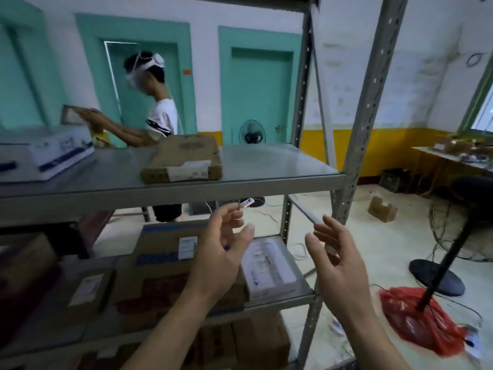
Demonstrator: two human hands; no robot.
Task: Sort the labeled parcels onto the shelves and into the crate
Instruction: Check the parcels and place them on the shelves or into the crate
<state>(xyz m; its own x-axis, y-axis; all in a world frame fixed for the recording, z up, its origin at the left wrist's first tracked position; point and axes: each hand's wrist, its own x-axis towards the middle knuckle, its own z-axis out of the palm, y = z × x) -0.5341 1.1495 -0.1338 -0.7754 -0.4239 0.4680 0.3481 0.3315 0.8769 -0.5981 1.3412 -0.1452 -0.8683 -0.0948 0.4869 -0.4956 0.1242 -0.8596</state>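
Both hands hung empty before the shelf: the left hand and right hand had fingers spread and relaxed, probably between parcels. A flat brown parcel lay at twelve o'clock on the upper shelf, its label facing outward for reading.

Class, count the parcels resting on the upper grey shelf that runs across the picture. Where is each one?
2. A white and blue box sits at the left end, and a flat brown cardboard parcel lies near the middle. More may be hidden beyond the left edge.
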